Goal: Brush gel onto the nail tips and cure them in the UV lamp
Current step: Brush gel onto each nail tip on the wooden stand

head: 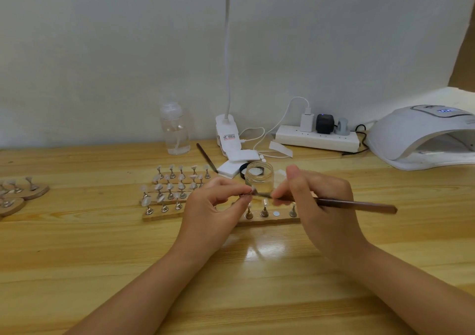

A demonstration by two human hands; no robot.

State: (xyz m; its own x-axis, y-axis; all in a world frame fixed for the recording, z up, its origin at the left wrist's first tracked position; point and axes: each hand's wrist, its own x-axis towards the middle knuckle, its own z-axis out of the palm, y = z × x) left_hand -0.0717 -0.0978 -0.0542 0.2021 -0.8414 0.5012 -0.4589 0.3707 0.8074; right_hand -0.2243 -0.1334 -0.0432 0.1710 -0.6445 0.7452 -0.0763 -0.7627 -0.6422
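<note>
Fingers [232, 189] of the left hand [213, 211] curl in and pinch a small nail tip on its metal stand [248, 192], held up above the bench [102, 244]. Those of the right hand [321, 206] pinch a dark brown brush [354, 204] pen-fashion, its handle running out to the right and its bristle end meeting the held tip; the contact itself is too blurred to read closely. Just behind the two hands sits an open glass jar [259, 177], with a black lid [243, 170] beside it.

Below the hands a wooden strip [270, 220] carries three more stands and one bare round magnet spot. To its left, further strips [164, 215] hold rows of tips on stands, and round wooden bases [23, 193] with more stands lie at the far left edge.

At the right rear stands the white UV lamp [421, 134], its mouth open toward the bench and its display lit blue. Along the back are a white power strip [317, 138] with plugs and cables, a clip-base desk lamp [227, 131] on a white gooseneck, a clear bottle [176, 129], white pads [231, 166] and a second brush [207, 157].

Pale varnished wood makes up the surface — it mirrors the overhead light in a bright patch near the forearms — and a plain whitish wall closes the room behind.
</note>
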